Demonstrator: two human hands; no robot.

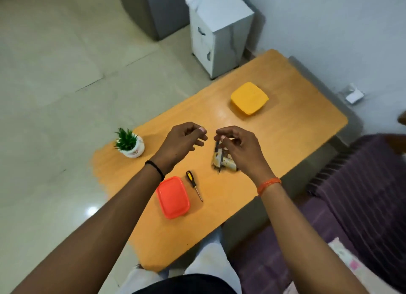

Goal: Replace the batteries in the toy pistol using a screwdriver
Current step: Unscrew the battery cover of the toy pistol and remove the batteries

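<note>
The toy pistol (220,159), cream with dark parts, is at the middle of the orange table (285,129), partly hidden under my right hand (239,146). That hand's curled fingertips pinch the pistol's dark far end. My left hand (182,140) hovers just left of it, fingers loosely curled, with nothing visible in them. A small screwdriver (193,184) with a black and yellow handle lies on the table nearer to me, between my two forearms, untouched. No batteries are visible.
A closed red-orange box (173,197) sits beside the screwdriver near the table's front edge. A closed yellow box (249,98) stands at the far end. A small potted plant (129,143) is at the left corner. A purple-covered seat (362,195) lies to the right.
</note>
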